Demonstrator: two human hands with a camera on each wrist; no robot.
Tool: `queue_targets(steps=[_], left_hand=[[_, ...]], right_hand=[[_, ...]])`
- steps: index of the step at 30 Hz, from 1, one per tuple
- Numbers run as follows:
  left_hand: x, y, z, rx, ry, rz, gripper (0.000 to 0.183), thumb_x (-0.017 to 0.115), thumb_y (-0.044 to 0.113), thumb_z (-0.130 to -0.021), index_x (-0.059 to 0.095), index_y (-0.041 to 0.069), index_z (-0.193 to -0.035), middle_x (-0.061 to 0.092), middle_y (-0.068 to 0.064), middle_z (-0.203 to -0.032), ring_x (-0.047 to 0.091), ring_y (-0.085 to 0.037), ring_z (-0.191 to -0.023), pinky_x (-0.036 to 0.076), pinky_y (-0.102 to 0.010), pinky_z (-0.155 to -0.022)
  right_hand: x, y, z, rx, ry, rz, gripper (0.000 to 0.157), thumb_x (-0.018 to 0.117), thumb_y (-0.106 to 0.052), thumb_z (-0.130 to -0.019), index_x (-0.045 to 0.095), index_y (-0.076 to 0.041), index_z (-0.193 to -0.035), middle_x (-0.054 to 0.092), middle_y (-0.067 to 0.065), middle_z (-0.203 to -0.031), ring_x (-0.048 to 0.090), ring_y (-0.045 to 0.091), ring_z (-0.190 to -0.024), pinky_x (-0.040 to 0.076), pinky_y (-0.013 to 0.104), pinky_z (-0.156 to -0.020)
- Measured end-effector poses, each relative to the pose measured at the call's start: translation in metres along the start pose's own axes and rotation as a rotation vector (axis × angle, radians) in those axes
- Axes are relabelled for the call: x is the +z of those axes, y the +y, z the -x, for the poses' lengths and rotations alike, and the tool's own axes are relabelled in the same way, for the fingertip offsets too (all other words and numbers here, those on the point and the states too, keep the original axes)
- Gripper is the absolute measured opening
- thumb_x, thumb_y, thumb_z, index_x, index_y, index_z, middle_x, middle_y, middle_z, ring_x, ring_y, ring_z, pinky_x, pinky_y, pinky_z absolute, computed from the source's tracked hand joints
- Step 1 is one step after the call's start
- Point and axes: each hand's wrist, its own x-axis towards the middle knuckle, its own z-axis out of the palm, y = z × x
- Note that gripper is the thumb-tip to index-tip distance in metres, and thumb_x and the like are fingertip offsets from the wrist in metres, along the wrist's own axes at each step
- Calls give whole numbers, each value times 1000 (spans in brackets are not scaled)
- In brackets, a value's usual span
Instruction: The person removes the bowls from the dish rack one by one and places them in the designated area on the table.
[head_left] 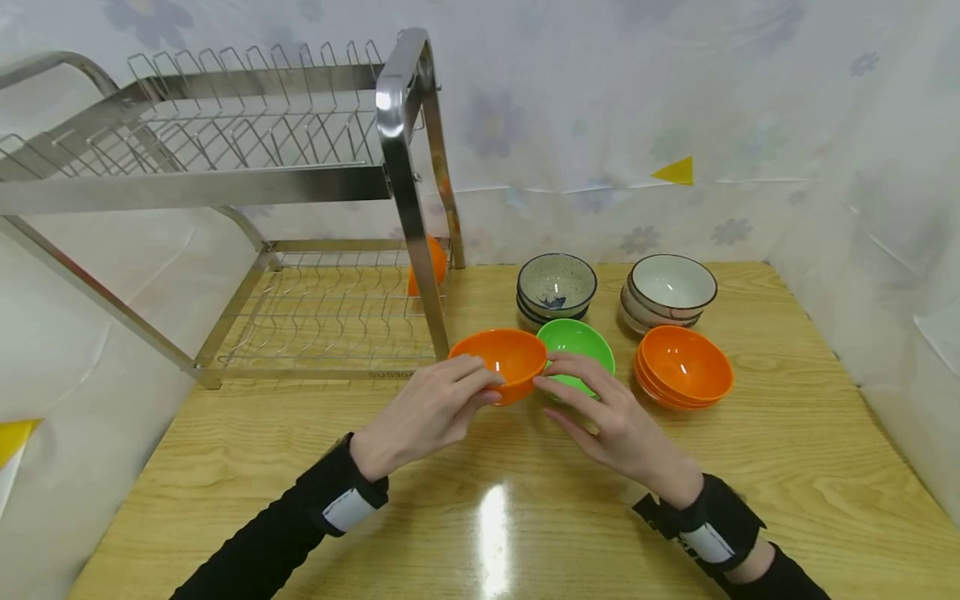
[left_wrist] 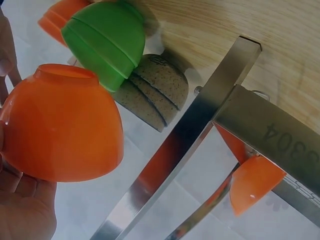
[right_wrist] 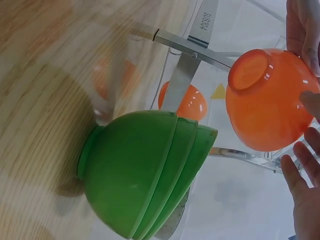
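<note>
An orange bowl (head_left: 506, 358) is held up off the table, its foot facing the wrist cameras in the left wrist view. My left hand (head_left: 435, 408) grips its near left rim, fingertips inside and thumb on the outer wall. On the other side, my right hand (head_left: 607, 417) has its fingers spread and loosely bent, fingertips right at the bowl's right edge. Just behind the right fingers stands a stack of green bowls (right_wrist: 135, 170), partly hidden by that hand in the head view.
A steel two-tier dish rack (head_left: 405, 175) stands left; another orange bowl (head_left: 437, 262) leans on edge in its lower tier. Stacks of speckled grey bowls (head_left: 557, 283), white dark-rimmed bowls (head_left: 672, 283) and orange bowls (head_left: 686, 367) stand along the back and right of the wooden table (head_left: 420, 533).
</note>
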Motion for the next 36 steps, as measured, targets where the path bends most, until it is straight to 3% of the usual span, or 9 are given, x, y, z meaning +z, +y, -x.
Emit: queue_targets(steps=[9,17,21,25,29,33,36], left_hand=[[3,3,-3,23,-9,1,12,70,6,-86,67,6,-98,61,0,-87,54,-11,-76,53,-25,-66],[8,5,-9,43,-38,-15,12,68,8,-88,68,6,-99,60,1,-85,52,-10,-74,50,-24,-66],[11,6,-12,84,-72,-29,13,68,11,-88,69,9,-100,60,2,-86,54,-10,-76,51,-24,-69],[10,6,-13,126,-80,-32,13,67,13,-89,70,10,-101,64,1,-93,57,-11,-86,51,-28,-84],[9,3,-11,139,-51,-2,21,68,11,-88,68,8,-109,67,-5,-110,57,-16,-107,42,-34,-104],[6,-1,-6,122,-47,36,41,69,8,-87,58,4,-126,52,-13,-137,41,-23,-131,35,-36,-110],[3,-4,-3,83,-50,50,51,69,6,-87,50,4,-135,39,-15,-148,29,-25,-138,34,-36,-110]], right_hand=[[6,0,-5,-44,22,26,28,59,-17,-96,67,6,-110,63,21,-111,57,34,-106,49,44,-94],[5,6,-2,-7,24,29,23,70,-13,-85,69,4,-101,68,17,-99,63,29,-96,51,56,-86],[1,8,2,-1,-17,14,23,60,-19,-95,67,3,-93,68,14,-93,64,29,-93,53,53,-85],[-4,8,6,-6,-50,7,33,47,-22,-102,65,2,-89,68,12,-92,65,30,-95,55,48,-84],[-11,9,8,8,-63,40,32,45,-20,-102,64,1,-89,68,9,-91,64,29,-97,55,46,-84],[-19,11,11,24,-69,67,32,44,-20,-103,64,0,-88,67,8,-90,64,27,-96,55,46,-83],[-26,14,14,25,-68,83,33,45,-21,-103,64,0,-87,66,7,-89,63,27,-95,55,47,-82]])
